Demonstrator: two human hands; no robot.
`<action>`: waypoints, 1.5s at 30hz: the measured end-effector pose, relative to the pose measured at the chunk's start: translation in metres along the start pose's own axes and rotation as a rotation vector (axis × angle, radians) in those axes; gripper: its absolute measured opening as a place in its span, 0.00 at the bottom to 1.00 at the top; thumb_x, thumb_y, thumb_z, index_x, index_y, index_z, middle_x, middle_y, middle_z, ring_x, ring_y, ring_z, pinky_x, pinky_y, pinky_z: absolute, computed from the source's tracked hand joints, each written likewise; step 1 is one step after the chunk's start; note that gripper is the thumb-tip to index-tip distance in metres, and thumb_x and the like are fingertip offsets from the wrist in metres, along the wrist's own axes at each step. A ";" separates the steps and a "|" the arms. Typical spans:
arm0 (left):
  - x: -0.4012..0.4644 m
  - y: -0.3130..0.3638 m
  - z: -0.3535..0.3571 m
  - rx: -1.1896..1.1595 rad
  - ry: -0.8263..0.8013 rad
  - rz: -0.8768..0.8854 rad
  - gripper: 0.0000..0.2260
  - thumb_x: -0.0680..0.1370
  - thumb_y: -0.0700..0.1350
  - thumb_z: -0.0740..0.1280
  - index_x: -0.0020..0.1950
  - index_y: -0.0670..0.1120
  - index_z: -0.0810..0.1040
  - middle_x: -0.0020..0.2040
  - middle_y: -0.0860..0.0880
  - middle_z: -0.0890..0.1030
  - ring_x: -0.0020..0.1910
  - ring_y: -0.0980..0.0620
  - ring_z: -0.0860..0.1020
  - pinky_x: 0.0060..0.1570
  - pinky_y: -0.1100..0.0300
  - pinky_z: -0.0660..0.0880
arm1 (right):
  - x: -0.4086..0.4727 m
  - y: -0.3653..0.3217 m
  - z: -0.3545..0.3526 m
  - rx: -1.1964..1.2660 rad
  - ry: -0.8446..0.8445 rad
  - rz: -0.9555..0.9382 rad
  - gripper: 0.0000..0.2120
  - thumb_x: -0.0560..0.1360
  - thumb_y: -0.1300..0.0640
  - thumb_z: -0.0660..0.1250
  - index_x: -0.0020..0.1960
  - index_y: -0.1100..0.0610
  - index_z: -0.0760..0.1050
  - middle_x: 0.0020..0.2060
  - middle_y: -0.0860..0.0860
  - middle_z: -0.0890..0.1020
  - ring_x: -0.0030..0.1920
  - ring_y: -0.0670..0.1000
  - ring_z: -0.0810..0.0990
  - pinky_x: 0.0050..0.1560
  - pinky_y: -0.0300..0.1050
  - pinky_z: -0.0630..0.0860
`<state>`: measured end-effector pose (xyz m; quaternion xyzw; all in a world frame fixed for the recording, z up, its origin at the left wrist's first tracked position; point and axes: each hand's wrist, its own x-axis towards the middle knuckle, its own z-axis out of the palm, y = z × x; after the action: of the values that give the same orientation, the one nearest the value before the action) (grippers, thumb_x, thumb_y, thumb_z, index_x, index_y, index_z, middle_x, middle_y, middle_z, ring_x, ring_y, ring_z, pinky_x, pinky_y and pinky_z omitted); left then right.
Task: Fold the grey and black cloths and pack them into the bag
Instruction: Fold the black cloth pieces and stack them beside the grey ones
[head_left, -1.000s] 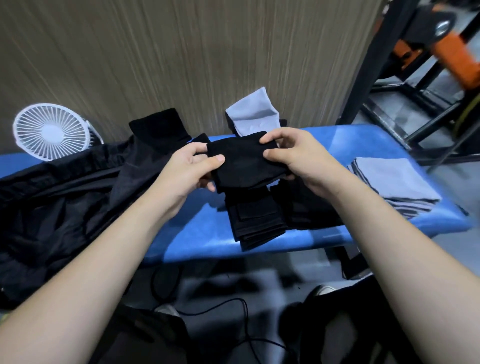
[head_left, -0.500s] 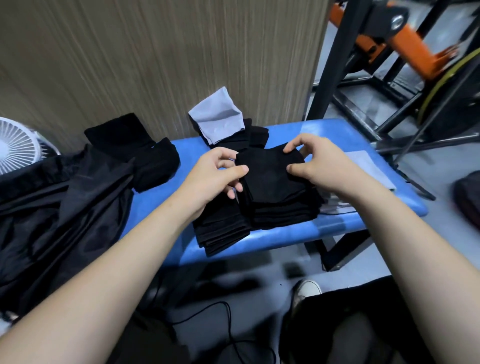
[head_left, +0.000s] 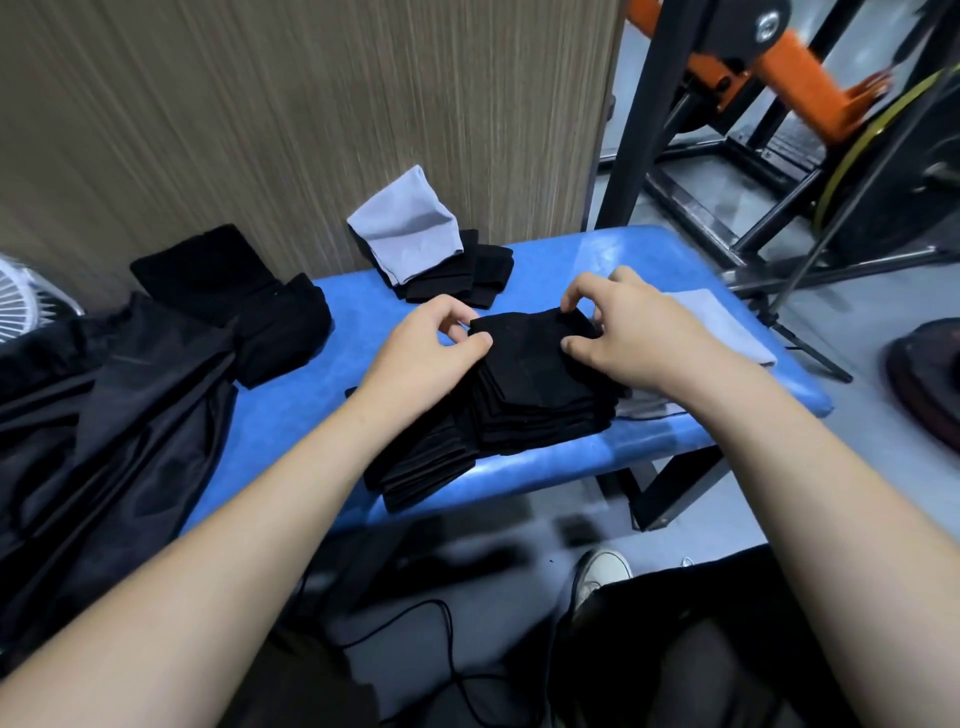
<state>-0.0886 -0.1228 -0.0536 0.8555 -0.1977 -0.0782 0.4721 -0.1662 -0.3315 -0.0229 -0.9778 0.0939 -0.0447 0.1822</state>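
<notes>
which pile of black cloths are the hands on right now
The right-hand pile, beside the grey cloths. Both the left hand and right hand pinch its top cloth; the lower front pile and the back pile lie untouched.

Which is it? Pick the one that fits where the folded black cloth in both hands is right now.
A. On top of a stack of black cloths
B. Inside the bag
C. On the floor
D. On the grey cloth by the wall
A: the folded black cloth, pinched by the left hand and right hand, lies on the stack of black cloths on the blue bench.
</notes>
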 end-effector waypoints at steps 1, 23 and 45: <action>0.000 0.000 -0.001 0.011 0.009 0.011 0.03 0.75 0.50 0.70 0.45 0.57 0.76 0.42 0.54 0.78 0.34 0.54 0.76 0.43 0.55 0.74 | 0.000 -0.001 0.000 -0.014 0.017 -0.005 0.13 0.75 0.46 0.69 0.57 0.46 0.71 0.51 0.50 0.70 0.48 0.57 0.78 0.52 0.53 0.77; -0.007 -0.012 -0.009 0.145 -0.035 0.109 0.08 0.78 0.53 0.69 0.56 0.59 0.78 0.50 0.54 0.74 0.40 0.63 0.71 0.48 0.63 0.68 | 0.016 -0.022 0.017 -0.079 -0.071 -0.117 0.02 0.77 0.54 0.64 0.48 0.50 0.75 0.40 0.46 0.77 0.47 0.54 0.77 0.47 0.49 0.75; -0.018 -0.113 -0.143 0.685 0.296 -0.137 0.12 0.74 0.51 0.73 0.57 0.52 0.79 0.54 0.51 0.75 0.58 0.47 0.74 0.58 0.53 0.71 | 0.070 -0.170 0.078 -0.041 -0.096 -0.339 0.05 0.77 0.52 0.65 0.52 0.51 0.75 0.45 0.47 0.78 0.49 0.53 0.77 0.42 0.47 0.69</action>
<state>-0.0292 0.0495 -0.0722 0.9771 -0.0843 0.0855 0.1756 -0.0596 -0.1626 -0.0296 -0.9841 -0.0803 -0.0261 0.1565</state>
